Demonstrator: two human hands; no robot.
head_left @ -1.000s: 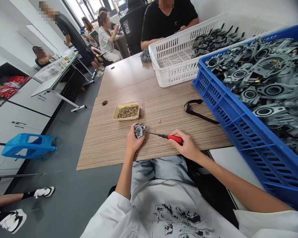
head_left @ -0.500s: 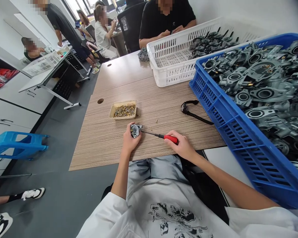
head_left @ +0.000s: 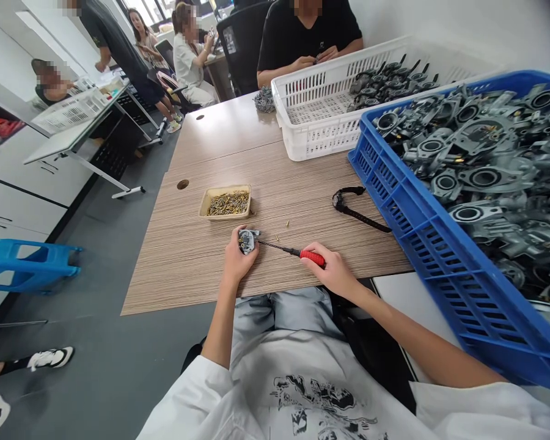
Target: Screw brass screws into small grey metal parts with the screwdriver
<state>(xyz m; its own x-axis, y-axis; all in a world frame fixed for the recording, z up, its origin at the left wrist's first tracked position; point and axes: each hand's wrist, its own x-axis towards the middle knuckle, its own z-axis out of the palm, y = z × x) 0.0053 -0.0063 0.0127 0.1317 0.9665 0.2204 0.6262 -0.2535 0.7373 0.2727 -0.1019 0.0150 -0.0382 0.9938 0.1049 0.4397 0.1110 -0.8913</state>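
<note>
A small grey metal part (head_left: pixel 247 242) is gripped between the thumb and fingers of my left hand (head_left: pixel 238 260), just over the near side of the wooden table. My right hand (head_left: pixel 332 269) is wrapped round the red handle of a screwdriver (head_left: pixel 312 257). Its thin shaft points left, and the tip meets the right side of the metal part. Two small brass pieces, one (head_left: pixel 288 223) and another (head_left: pixel 277 238), lie on the table beyond the shaft. Behind my left hand stands a cream tray (head_left: pixel 202 205) of many brass pieces.
A blue crate (head_left: pixel 406 229) heaped with metal parts stands at the right, beside a black watch (head_left: pixel 339 201). Behind is a white crate (head_left: pixel 302 143) with dark parts. Across the table (head_left: pixel 165 256) sits a person in black.
The view has shifted slightly, moving the scene a little left. Both hands keep their hold, with the screwdriver still against the metal part.
</note>
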